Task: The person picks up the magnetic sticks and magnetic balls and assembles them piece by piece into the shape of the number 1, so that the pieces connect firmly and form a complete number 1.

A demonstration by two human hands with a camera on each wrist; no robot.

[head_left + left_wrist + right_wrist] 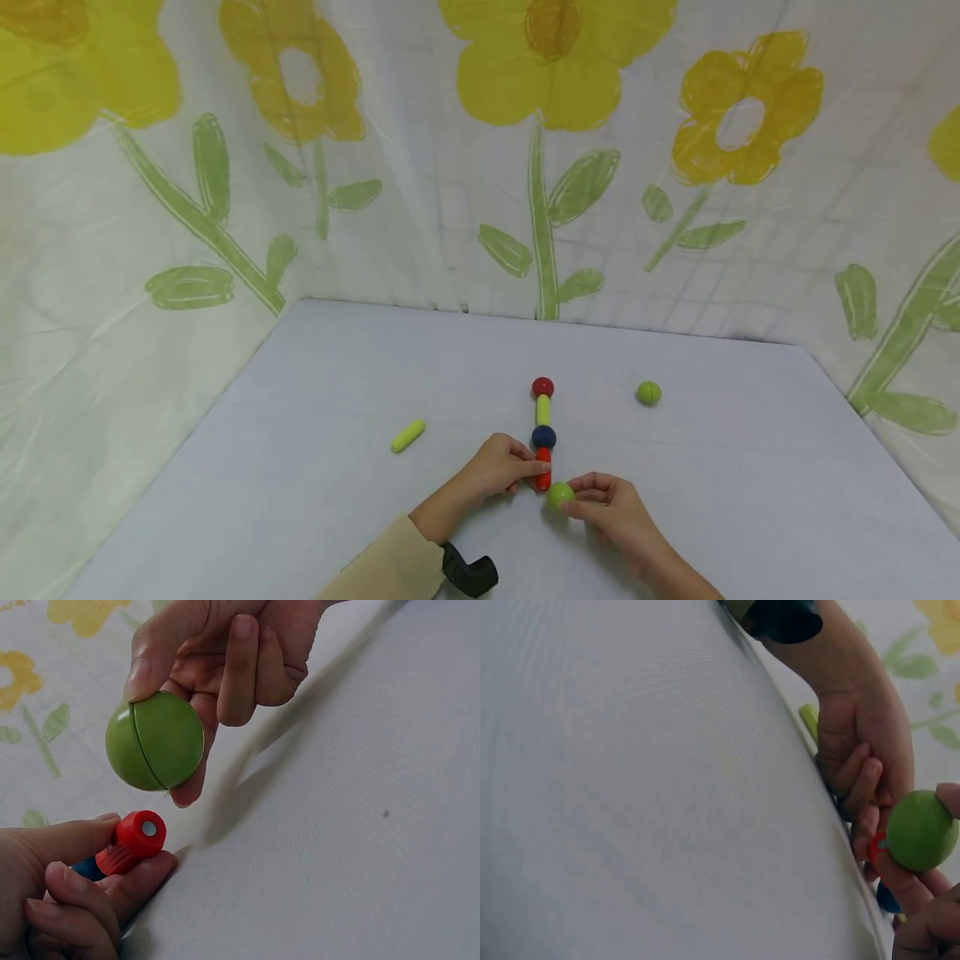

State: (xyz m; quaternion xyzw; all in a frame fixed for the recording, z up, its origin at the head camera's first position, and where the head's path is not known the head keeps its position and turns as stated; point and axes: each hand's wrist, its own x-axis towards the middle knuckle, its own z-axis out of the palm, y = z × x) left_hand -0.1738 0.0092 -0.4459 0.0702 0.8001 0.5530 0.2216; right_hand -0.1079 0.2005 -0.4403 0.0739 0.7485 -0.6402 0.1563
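Note:
My left hand (497, 467) pinches a red rod (543, 471) between thumb and fingers. In the left wrist view the red rod (132, 841) shows a round silvery spot on its end. Beyond it, a dark blue ball (543, 437), a yellow-green rod (543, 410) and a red ball (543, 387) stand in one line with it. My right hand (611, 507) holds a green ball (560, 495) between thumb and fingers, close by the red rod's near end. A seam runs round this green ball (154, 741), and a small gap parts it from the rod in the left wrist view.
A loose yellow-green rod (408, 436) lies on the white table (322, 367) to the left. Another green ball (648, 392) rests at the back right. Behind the table hangs a white cloth (420, 225) painted with yellow flowers. A black band (468, 571) circles the left wrist.

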